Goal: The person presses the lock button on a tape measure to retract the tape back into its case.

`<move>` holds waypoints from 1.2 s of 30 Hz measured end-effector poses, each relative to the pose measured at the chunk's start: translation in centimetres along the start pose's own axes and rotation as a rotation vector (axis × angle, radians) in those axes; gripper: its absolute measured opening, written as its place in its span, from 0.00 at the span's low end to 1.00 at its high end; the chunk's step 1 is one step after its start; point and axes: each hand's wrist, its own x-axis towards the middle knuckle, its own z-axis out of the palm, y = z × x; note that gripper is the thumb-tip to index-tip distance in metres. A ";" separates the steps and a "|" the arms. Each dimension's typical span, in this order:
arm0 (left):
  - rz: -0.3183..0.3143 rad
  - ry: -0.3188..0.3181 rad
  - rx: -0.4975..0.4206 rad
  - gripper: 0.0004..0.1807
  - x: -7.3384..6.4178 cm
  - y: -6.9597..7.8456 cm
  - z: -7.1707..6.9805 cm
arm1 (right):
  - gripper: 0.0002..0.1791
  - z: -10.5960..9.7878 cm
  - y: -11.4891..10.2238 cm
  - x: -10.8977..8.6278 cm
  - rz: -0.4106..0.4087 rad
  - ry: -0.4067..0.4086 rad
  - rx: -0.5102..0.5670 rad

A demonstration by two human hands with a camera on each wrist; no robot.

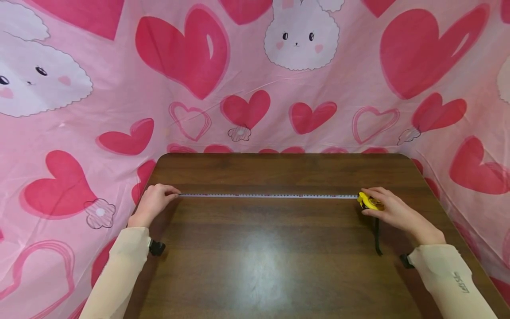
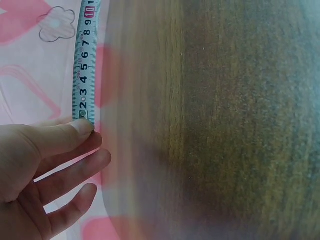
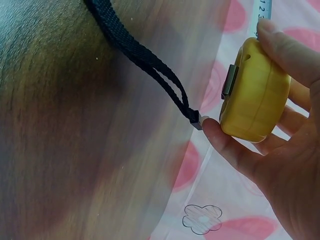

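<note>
Tape-measure blade [image 1: 283,196] is stretching parallel to the far edge of the desk [image 1: 279,239], left hand [image 1: 153,204] pinching its end, right hand [image 1: 402,217] gripping the yellow case [image 1: 369,202], apparently for tautness.

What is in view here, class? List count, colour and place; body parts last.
Tape-measure case: one, yellow, in the right hand
Tape blade: one, pale, stretched leftward from the case
Strap: one, black, hanging by the case
Table: one, brown, below the tape blade
Patterned cloth: count unclear, pink, behind and beside the table
Sleeves: two, cream, left and right foreground
Small devices: two, black, by the sleeves
Left hand: one, bare, pinching the blade's end
Right hand: one, bare, gripping the case
</note>
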 end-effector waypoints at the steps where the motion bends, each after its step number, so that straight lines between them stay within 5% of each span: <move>1: -0.004 -0.005 -0.003 0.09 0.0 0.1 0.0 | 0.35 0.0 -0.1 0.0 0.011 -0.011 0.007; 36: 0.017 -0.018 -0.017 0.08 0.3 0.7 0.7 | 0.34 -0.1 -0.7 0.2 0.026 -0.035 0.044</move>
